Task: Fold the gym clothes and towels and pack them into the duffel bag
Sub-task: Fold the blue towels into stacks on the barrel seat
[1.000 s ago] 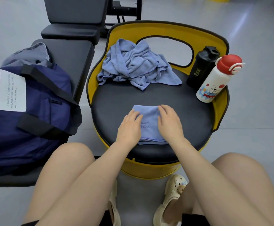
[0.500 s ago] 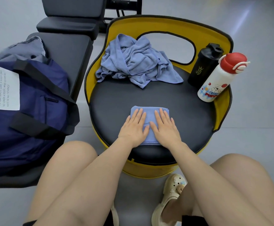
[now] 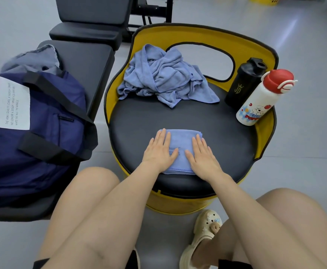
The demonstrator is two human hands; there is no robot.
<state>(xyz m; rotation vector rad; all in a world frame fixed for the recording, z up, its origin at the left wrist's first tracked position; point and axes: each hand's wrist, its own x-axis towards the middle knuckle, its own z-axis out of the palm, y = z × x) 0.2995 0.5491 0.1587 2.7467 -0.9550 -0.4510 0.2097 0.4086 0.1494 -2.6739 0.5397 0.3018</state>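
1. Blue folded towel (image 3: pixel 180 150) lies flat under both palms, left hand (image 3: pixel 159 150) and right hand (image 3: pixel 202 155), fingers straight and together (smoothing, likely).
2. Next: lift it leftward into the duffel bag (image 3: pixel 42 121).

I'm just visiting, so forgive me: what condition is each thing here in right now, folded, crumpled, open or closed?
Small blue folded towel: folded flat, pressed under both palms.
Left hand: fingers straight, flat on it.
Right hand: likewise flat.
Large blue crumpled towel: unfolded heap.
Navy fabric duffel bag: on bench, grey cloth at its top.
Black shaker bottle: upright, spout flap open.
White bottle with red cap: leaning, capped.
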